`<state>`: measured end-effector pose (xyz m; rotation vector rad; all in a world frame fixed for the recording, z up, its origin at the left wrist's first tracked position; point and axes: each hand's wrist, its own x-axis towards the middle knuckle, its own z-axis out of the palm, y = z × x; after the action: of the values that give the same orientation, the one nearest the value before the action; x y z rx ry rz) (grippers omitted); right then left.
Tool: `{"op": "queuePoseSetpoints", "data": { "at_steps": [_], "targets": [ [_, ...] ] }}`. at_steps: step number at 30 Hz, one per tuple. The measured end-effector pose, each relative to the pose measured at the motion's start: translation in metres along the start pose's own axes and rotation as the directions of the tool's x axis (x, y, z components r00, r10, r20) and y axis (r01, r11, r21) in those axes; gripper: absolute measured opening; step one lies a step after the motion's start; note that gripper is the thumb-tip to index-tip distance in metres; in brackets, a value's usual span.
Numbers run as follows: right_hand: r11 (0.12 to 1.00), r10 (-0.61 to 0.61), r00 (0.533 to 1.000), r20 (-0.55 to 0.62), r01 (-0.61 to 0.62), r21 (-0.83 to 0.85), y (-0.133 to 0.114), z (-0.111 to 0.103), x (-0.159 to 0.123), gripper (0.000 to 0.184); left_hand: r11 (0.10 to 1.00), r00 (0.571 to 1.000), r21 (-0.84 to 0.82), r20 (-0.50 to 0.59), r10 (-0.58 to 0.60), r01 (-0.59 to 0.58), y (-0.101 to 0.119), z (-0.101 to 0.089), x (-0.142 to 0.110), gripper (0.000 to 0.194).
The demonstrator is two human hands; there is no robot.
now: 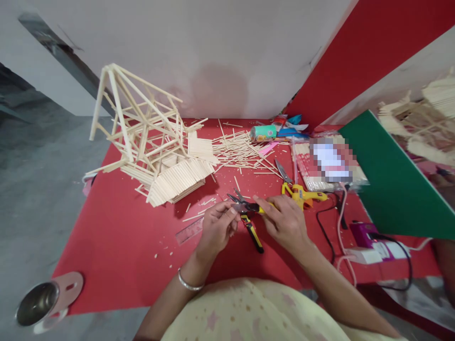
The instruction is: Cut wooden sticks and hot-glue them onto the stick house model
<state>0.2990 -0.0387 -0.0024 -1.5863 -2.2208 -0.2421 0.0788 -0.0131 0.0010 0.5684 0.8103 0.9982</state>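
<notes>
The fingers of the right hand point(287, 221) are closed around the yellow-handled cutter point(253, 207). The fingers of the left hand point(218, 225) are closed together at the cutter's blade end; whether they pinch a small piece cannot be told. Directly beneath the cutter, between both sets of fingers, a black-and-yellow hand tool point(253, 235) lies on the red desk point(121, 265). A clear ruler point(189, 231) lies just beside the left fingers. Beyond them, to the left, stands the stick model point(177, 181); loose sticks point(240, 150) lie ahead of both hands. A yellow glue gun point(301, 194) lies just beyond the right fingers.
</notes>
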Motion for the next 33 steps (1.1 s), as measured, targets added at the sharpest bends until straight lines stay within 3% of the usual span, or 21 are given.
{"op": "queuePoseSetpoints", "data": {
  "at_steps": [3, 5, 10, 14, 26, 33],
  "targets": [
    [0.977, 0.14, 0.985, -0.1, -0.154, -0.149, 0.025, -0.003, 0.0, 0.034, 0.999, 0.999, -0.032, 0.036, 0.04, -0.038, 0.007, -0.002, -0.002, 0.029],
    [0.962, 0.225, 0.965, -0.133, -0.242, -0.127, 0.031, -0.01, 0.003, 0.037, 0.999, 0.999, -0.02, 0.02, 0.048, -0.048, 0.008, -0.003, -0.002, 0.029],
    [0.993, 0.062, 0.997, -0.042, -0.057, 0.106, -0.007, -0.023, 0.013, 0.04, 0.988, 0.994, 0.115, -0.039, 0.105, -0.1, -0.004, -0.004, 0.005, 0.029],
    [0.991, -0.025, 1.0, -0.012, 0.026, 0.129, -0.03, -0.02, 0.014, 0.038, 0.97, 0.989, 0.201, -0.029, 0.143, -0.134, -0.009, -0.01, 0.008, 0.03],
    [0.989, -0.021, 1.0, 0.02, 0.017, 0.144, -0.025, -0.017, 0.009, 0.039, 0.918, 0.983, 0.374, -0.074, 0.17, -0.131, 0.003, 0.0, 0.003, 0.027],
    [0.995, -0.025, 1.0, -0.014, 0.027, 0.101, -0.024, -0.011, 0.005, 0.045, 0.95, 0.98, 0.26, -0.045, 0.193, -0.175, -0.016, -0.012, 0.004, 0.023]
  ]
}}
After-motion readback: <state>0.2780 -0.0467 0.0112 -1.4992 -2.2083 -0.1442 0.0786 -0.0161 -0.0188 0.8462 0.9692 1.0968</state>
